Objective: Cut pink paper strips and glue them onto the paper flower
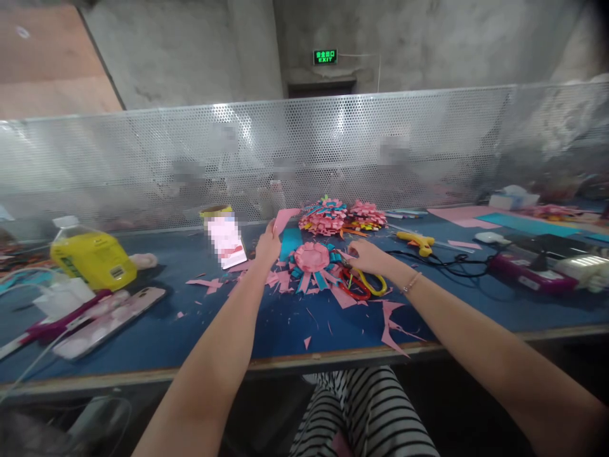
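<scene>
My left hand (pixel 269 246) is closed on a pink strip (pixel 287 219) of paper or thin foam, held up above the table. A pink and blue rosette (pixel 311 258) with ribbon-like tails lies between my hands, and a flat blue piece (pixel 291 241) is just behind it. My right hand (pixel 365 256) is at the rosette's right side with its fingers curled together; what they grip, if anything, is hidden. Below that hand lie scissors (pixel 383 287) with red and yellow looped handles. Pink offcuts (pixel 345 297) are scattered around the rosette.
Finished-looking pink rosettes (pixel 326 217) are piled behind. A phone (pixel 226 241) leans against a yellow roll of tape (pixel 216 211). To the left are a yellow bottle (pixel 92 257) and another phone (pixel 109 322); to the right, a yellow glue gun (pixel 416 242), cables and a purple power strip (pixel 530 273). A perforated metal panel (pixel 304 149) stands behind.
</scene>
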The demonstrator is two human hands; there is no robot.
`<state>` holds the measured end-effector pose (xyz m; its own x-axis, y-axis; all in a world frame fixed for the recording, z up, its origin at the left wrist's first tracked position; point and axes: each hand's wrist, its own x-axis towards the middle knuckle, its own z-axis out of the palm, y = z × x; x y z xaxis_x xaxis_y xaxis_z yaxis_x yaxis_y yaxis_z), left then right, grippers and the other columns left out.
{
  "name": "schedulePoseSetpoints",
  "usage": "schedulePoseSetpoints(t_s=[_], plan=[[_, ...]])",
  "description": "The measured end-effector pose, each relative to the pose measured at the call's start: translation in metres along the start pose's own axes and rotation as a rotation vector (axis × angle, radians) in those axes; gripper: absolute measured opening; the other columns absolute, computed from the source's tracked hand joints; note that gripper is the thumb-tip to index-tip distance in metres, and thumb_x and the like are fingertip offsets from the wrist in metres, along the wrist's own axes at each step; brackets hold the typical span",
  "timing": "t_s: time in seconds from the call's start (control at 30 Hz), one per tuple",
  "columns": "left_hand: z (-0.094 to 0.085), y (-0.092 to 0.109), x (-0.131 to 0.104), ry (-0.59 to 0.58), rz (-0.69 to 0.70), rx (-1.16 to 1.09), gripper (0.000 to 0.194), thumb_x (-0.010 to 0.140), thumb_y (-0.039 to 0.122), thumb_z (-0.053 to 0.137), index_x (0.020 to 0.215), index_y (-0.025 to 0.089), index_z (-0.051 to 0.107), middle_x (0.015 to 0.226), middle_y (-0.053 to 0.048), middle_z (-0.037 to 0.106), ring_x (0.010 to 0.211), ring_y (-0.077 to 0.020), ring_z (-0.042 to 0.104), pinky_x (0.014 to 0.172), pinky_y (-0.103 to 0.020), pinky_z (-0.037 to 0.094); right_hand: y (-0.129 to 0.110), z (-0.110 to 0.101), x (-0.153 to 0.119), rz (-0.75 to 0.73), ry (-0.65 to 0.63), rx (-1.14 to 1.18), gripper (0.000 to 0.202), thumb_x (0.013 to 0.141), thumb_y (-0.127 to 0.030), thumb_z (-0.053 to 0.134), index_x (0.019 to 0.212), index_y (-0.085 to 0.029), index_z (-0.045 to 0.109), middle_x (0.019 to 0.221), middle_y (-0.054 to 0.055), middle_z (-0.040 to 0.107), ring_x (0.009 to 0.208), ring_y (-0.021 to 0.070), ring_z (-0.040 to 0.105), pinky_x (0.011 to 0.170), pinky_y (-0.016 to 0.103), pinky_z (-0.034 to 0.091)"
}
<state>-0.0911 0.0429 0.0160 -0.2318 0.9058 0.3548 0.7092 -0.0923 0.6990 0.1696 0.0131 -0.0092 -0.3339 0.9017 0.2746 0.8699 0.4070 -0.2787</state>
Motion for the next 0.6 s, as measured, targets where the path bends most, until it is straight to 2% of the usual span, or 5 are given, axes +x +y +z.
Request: schedulePoseSetpoints(t_s=[0.17, 0.27, 0.37, 0.5, 0.6], plan=[[0.018, 0.003, -0.004, -0.078, -0.018, -0.159, 0.043, 0.082, 0.025, 0.032, 0.122, 0.017, 0.046, 0.095, -0.007, 0.063, 0.068, -0.0146, 0.060, 0.060, -0.023, 0.045, 0.009, -0.006, -0.007, -0.017, -0.242, -0.138, 0.030, 0.064, -0.038, 0.055, 0.082, -0.014, 0.053, 0.084, 0.012, 0.060, 0.071, 0.0203, 0.055, 0.057, 0.026, 0.035], [0.028, 0.009, -0.013, -0.135, 0.069, -0.076, 0.036, 0.073, 0.014, 0.033, 0.087, 0.012, 0.066, 0.069, -0.004, 0.064, 0.069, -0.0142, 0.058, 0.061, -0.019, 0.044, 0.012, -0.005, -0.007, 0.007, -0.291, -0.153, 0.033, 0.065, -0.043, 0.054, 0.080, -0.014, 0.055, 0.082, 0.012, 0.061, 0.070, 0.0218, 0.056, 0.054, 0.027, 0.034], [0.031, 0.012, -0.019, -0.168, 0.086, -0.067, 0.034, 0.069, 0.013, 0.033, 0.059, 0.016, 0.066, 0.054, -0.001, 0.059, 0.066, -0.0137, 0.057, 0.059, -0.016, 0.043, 0.010, -0.002, -0.006, 0.066, -0.297, -0.183, 0.033, 0.065, -0.040, 0.054, 0.083, -0.012, 0.056, 0.085, 0.014, 0.062, 0.073, 0.0235, 0.058, 0.053, 0.027, 0.034], [0.028, 0.008, -0.018, -0.124, 0.030, -0.128, 0.018, 0.066, 0.016, 0.050, 0.072, 0.014, 0.066, 0.071, -0.002, 0.065, 0.078, -0.0154, 0.059, 0.070, -0.021, 0.044, 0.007, 0.000, -0.006, 0.061, -0.288, -0.235, 0.031, 0.065, -0.036, 0.052, 0.085, -0.012, 0.056, 0.084, 0.014, 0.063, 0.075, 0.0248, 0.058, 0.053, 0.028, 0.033], [0.027, 0.002, -0.014, -0.075, -0.083, -0.227, 0.031, 0.057, 0.010, 0.058, 0.087, 0.012, 0.063, 0.091, -0.006, 0.065, 0.090, -0.0166, 0.058, 0.076, -0.024, 0.043, 0.008, 0.000, -0.006, 0.038, -0.210, -0.284, 0.030, 0.068, -0.035, 0.050, 0.087, -0.012, 0.056, 0.088, 0.015, 0.061, 0.078, 0.0267, 0.058, 0.057, 0.029, 0.033]])
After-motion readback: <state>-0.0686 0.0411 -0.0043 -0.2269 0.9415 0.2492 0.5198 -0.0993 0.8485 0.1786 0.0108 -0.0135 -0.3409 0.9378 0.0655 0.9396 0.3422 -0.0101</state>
